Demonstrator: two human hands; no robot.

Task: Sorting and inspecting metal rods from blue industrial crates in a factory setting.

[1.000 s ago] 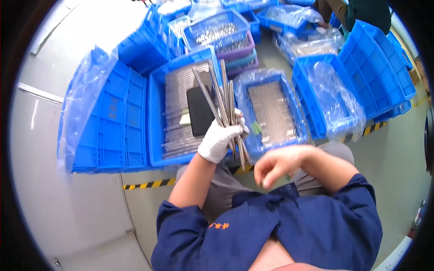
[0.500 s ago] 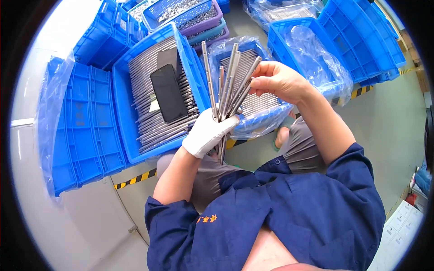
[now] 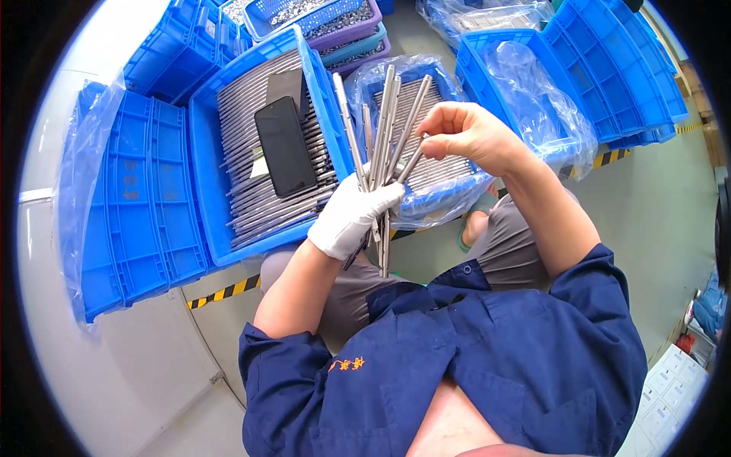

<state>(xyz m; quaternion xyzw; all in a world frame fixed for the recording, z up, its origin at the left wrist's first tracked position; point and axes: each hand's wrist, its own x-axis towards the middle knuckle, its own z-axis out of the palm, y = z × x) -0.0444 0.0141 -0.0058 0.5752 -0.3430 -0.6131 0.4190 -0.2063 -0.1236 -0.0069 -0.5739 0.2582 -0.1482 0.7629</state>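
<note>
My left hand, in a white glove, is closed round a fanned bundle of thin metal rods with small holes along them. The rods stick up past the thumb, and their lower ends hang below the palm. My bare right hand pinches the upper tip of one slanting metal rod between thumb and fingertips. Its lower end is still among the others in the glove. Behind the bundle, a plastic-lined blue crate holds rows of similar rods. To its left, a larger blue crate is filled with darker rods.
On the rods in the left crate lies a black phone. Stacked baskets of small metal parts stand at the back. A blue crate with clear plastic film is at the right. Blue crates line the left side.
The bundle has spread wider in my left hand. One rod has tilted out to the right, its tip pinched by my right hand, which stays at nearly the same height.
</note>
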